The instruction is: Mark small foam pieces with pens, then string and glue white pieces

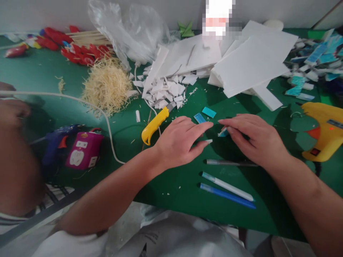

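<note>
My right hand (pixel 252 137) is closed in a pinch on a small blue and white piece (pixel 223 132) just above the green table. Opposite it, my left hand (pixel 184 139) has its index finger stretched out and its thumb apart. Something small and pale shows at the left thumb tip; I cannot make out what. Beyond my fingertips lie a blue rectangle (pixel 199 118) and a turquoise rectangle (pixel 209 112). A yellow utility knife (pixel 155 125) rests left of my left hand. Below my hands are a grey pen (pixel 227 162), a white pen (pixel 227 186) and a blue pen (pixel 227 196).
A yellow glue gun (pixel 323 128) stands at the right. White foam sheets (pixel 249 60) and scraps (pixel 167 91) lie behind my hands. Left are pale shredded straw (pixel 107 85), a cable (pixel 108 125), a magenta power adapter (pixel 84 150) and another person's arm (pixel 18 157).
</note>
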`<action>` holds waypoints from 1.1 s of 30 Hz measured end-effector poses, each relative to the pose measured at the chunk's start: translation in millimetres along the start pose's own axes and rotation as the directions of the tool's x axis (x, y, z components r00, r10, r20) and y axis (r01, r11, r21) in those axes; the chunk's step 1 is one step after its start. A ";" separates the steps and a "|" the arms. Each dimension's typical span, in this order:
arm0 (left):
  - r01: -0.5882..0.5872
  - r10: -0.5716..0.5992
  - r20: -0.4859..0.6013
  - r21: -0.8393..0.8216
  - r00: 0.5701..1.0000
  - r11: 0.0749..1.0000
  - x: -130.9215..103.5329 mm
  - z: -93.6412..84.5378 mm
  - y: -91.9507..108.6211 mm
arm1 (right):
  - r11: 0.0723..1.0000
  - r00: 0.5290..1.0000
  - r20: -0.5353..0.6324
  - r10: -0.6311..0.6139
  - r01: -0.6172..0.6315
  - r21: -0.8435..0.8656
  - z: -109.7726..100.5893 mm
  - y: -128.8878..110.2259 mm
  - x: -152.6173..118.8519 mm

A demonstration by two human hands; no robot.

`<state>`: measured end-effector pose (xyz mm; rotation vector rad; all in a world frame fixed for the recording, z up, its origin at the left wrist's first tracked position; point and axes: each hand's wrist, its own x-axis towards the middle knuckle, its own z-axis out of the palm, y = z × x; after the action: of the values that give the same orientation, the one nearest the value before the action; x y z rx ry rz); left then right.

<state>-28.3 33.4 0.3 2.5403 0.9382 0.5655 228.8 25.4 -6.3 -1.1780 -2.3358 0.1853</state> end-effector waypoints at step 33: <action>-0.006 0.005 0.006 0.212 1.000 0.977 -0.1 5.0 0.0 | 0.993 0.993 -0.122 -0.001 -0.013 -0.116 0.2 5.2 -2.9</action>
<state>-25.9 32.3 -4.1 2.7313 1.0396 0.4833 233.9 26.4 -9.4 -1.2164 -2.2619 -0.0216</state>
